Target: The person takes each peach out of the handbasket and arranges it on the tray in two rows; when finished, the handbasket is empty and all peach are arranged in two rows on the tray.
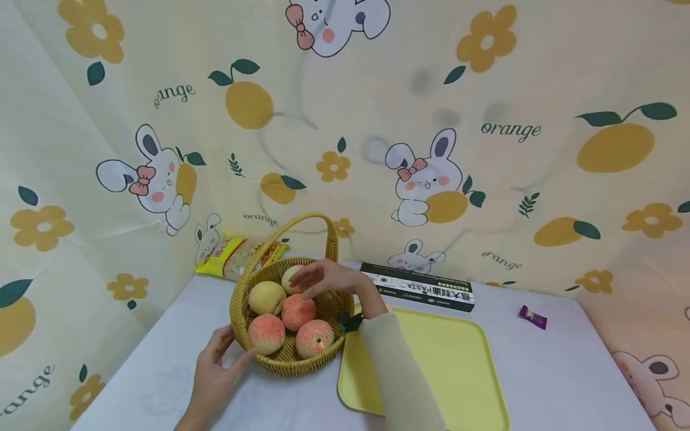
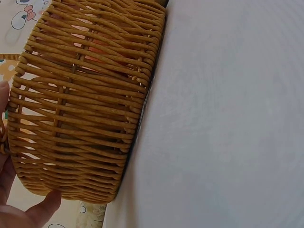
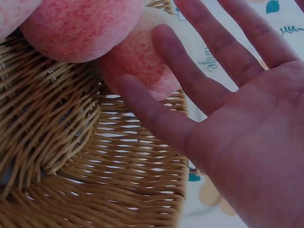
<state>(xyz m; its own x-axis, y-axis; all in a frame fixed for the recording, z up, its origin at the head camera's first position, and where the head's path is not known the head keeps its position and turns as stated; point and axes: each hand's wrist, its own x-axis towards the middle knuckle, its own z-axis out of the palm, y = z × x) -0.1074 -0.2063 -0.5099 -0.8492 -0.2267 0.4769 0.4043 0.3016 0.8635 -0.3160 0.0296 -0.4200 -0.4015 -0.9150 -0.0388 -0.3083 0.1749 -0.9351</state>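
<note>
The wicker basket (image 1: pixel 293 367) stood on the table (image 1: pixel 167 335) between the two hands, peaches (image 1: pixel 266 334) inside it. The left hand (image 1: pixel 212 374), fingers loosely spread, rested against the basket's near-left side. The right hand (image 1: pixel 338 278), fingers extended and apart, held nothing above the basket's interior, close to the middle peach (image 1: pixel 298 312); whether its fingertips touched fruit I could not tell. The yellow tray (image 1: pixel 447 359) lay beneath the right sleeve (image 1: pixel 401 371).

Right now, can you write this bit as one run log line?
left hand: touching golden woven basket with arched handle | right hand: spread over round pink-and-yellow peaches inside | flat yellow rectangular tray: beside basket
</note>
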